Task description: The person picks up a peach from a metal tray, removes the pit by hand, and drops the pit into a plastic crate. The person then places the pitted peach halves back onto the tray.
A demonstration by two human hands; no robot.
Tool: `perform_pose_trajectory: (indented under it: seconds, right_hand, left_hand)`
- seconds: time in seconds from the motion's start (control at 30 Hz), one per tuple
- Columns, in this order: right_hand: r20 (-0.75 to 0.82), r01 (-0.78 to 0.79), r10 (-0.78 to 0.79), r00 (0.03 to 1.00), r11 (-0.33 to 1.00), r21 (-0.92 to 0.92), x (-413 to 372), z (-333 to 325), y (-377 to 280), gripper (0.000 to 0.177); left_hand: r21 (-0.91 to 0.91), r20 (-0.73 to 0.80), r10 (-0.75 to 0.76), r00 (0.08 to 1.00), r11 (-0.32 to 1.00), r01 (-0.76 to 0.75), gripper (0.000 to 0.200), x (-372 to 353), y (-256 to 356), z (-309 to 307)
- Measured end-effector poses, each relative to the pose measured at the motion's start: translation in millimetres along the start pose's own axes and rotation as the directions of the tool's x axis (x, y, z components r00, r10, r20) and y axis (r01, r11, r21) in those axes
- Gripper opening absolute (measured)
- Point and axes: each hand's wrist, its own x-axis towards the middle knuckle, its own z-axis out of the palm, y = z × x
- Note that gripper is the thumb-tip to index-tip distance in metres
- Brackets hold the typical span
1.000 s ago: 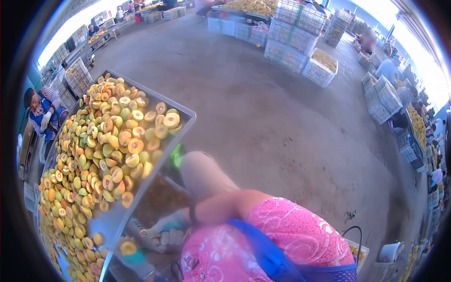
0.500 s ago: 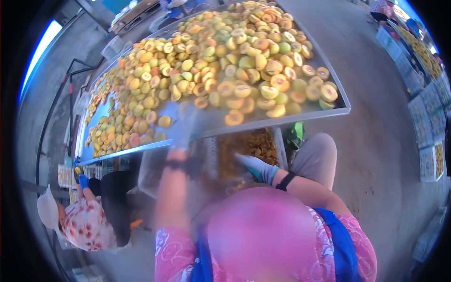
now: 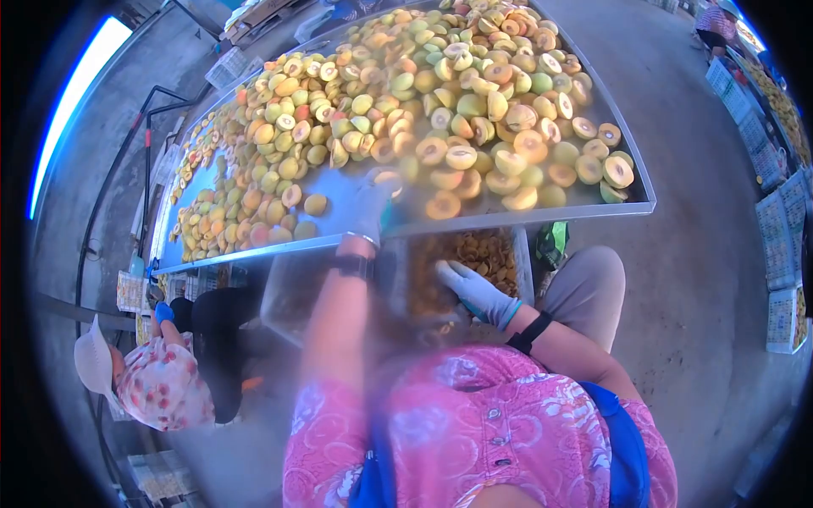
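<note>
My left hand (image 3: 370, 208), in a pale glove, reaches over the near edge of the metal table (image 3: 508, 222). A halved apricot (image 3: 386, 179) is at its closed fingertips, which are hazy. My right hand (image 3: 478, 292), in a white and teal glove, hangs over a crate (image 3: 523, 267) below the table edge. Its fingers are bent together, and what they hold, if anything, is hidden. Brown-orange fruit pieces (image 3: 489, 254) lie in that crate. Many halved yellow-green apricots (image 3: 457, 102), some showing their stones, cover the table.
Left of the crate stands a pale bin (image 3: 288, 296). A co-worker in a white hat (image 3: 95, 360) sits at the left, with a blue-gloved hand (image 3: 163, 312). Stacked crates (image 3: 775, 229) line the right side. A green bag (image 3: 552, 241) is beside my knee.
The view has shifted, so the table appears farther right. My left hand is now at a halved apricot on the table. My right hand stays over the crate.
</note>
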Motion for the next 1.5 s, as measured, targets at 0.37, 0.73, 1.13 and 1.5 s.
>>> perform_pose_trajectory:
  seconds: [0.37, 0.73, 1.13, 1.5]
  right_hand:
    - [-0.045, 0.252, -0.252, 0.967, 0.968, 0.010, 3.6, -7.1, 5.0, 0.032]
    - [-0.137, 0.276, -0.294, 0.946, 0.952, -0.137, 0.3, -17.4, 8.8, 0.038]
    - [-0.054, 0.210, -0.223, 0.973, 0.961, -0.181, -14.7, -18.8, 0.7, 0.049]
    - [0.366, -0.138, 0.025, 0.930, 0.948, 0.286, -24.9, -34.2, 1.8, 0.035]
  left_hand:
    - [-0.915, 0.167, 0.056, 0.984, 0.380, 0.133, 0.042, -110.5, -6.8, 74.1]
    - [-0.797, 0.142, 0.098, 0.985, 0.602, 0.055, 0.034, -121.7, -18.7, 96.4]
    - [-0.419, -0.035, 0.139, 0.990, 0.897, -0.141, 0.045, -138.5, 9.5, 120.8]
    - [-0.130, 0.101, 0.127, 0.987, 0.985, -0.113, 0.069, -141.6, 11.2, 107.6]
